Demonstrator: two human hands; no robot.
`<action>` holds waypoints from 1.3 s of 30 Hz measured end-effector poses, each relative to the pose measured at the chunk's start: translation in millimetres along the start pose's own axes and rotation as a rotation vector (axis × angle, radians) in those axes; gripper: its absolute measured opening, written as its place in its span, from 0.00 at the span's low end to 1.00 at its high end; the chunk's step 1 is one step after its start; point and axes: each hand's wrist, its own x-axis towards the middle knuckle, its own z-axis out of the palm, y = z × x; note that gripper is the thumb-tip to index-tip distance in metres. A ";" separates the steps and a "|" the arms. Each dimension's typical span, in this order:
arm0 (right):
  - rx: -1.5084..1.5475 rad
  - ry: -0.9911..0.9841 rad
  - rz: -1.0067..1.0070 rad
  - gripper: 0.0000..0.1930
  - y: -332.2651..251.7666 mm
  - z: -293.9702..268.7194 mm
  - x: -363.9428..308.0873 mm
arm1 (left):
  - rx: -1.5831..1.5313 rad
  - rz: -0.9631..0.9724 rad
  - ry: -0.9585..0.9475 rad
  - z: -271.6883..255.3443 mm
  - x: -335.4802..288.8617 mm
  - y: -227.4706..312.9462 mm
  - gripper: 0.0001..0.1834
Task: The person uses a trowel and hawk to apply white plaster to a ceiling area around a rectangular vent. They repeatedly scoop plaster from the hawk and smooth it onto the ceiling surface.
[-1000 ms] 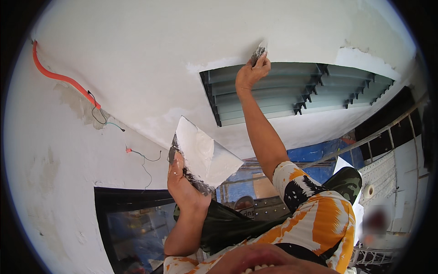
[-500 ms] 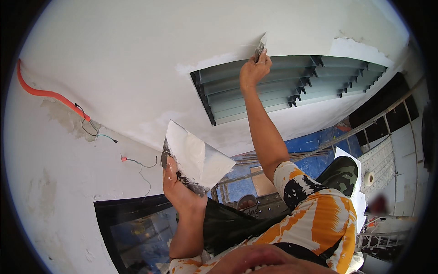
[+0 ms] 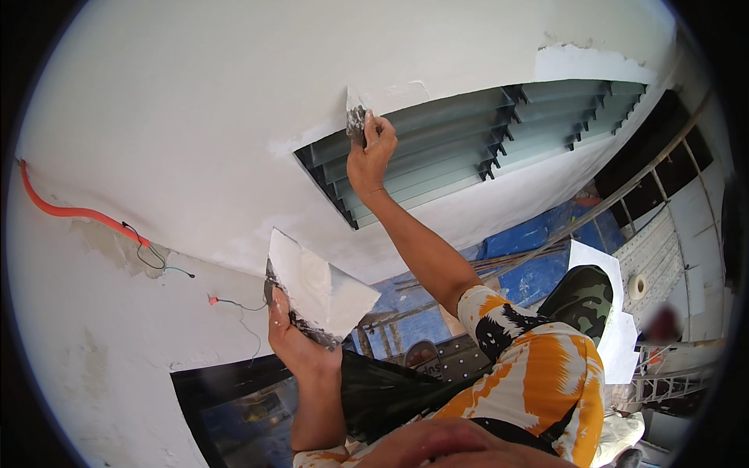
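My right hand is closed round a putty knife with a dark, smeared handle end. Its blade meets the white wall just above the upper left corner of a louvred window. Lower and to the left, my left hand grips a broad plastering blade by its dirty dark edge. A mound of white putty lies on that blade's face. A thin raised ridge of putty shows on the wall right of the knife.
An orange conduit with loose wires comes out of the wall at left. Below it is a dark-framed opening. Blue sheeting, a long rail, a tape roll and a ladder-like frame lie to the right.
My right hand has moved left and slightly down with the putty knife, along the window's top edge. A putty ridge now shows on the wall behind it. The left hand's blade sits slightly lower.
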 end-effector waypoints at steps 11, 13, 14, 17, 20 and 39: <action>0.124 0.125 0.261 0.35 -26.3 44.3 -1.0 | -0.046 0.018 -0.071 -10.8 -7.8 6.3 0.24; 0.070 0.131 0.200 0.40 -61.4 82.3 -42.1 | -0.043 0.038 -0.049 -11.2 -7.5 7.3 0.24; 0.076 0.122 0.198 0.41 -78.7 96.0 -59.5 | -0.076 0.027 -0.057 -12.2 -8.1 8.4 0.24; 0.105 0.004 0.215 0.46 -127.8 114.2 -97.6 | -0.077 0.114 0.082 -17.4 -10.5 16.1 0.23; 0.122 -0.254 0.212 0.47 -159.3 116.5 -134.8 | -0.044 0.192 0.093 -23.9 -10.7 21.1 0.24; 1.314 -0.594 1.334 0.17 17.7 10.7 -45.6 | -0.213 0.074 -0.097 -14.7 -9.6 11.5 0.22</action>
